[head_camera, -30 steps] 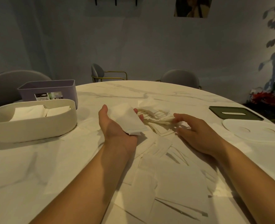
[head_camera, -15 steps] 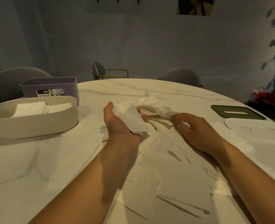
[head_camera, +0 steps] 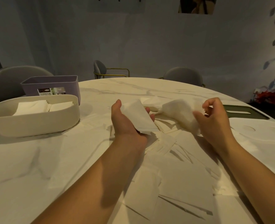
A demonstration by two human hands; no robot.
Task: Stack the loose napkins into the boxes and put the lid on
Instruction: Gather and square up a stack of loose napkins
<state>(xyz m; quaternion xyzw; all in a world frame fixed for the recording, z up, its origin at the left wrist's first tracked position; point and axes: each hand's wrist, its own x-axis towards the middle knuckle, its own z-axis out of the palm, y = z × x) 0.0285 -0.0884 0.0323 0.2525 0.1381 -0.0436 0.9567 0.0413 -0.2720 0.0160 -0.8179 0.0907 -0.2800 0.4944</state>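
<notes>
Obs: left hand cups a small napkin stack; right hand pinches one limp napkin above the table pile. Judged light, soft, easily torn: lift by a folded edge.

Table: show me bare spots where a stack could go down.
Bare marble: in front of the cream box to the near left edge of the table, and the far middle right of the purple box. Crowded: loose napkins cover centre to near right; green lid and white lid fill the right side.
</notes>
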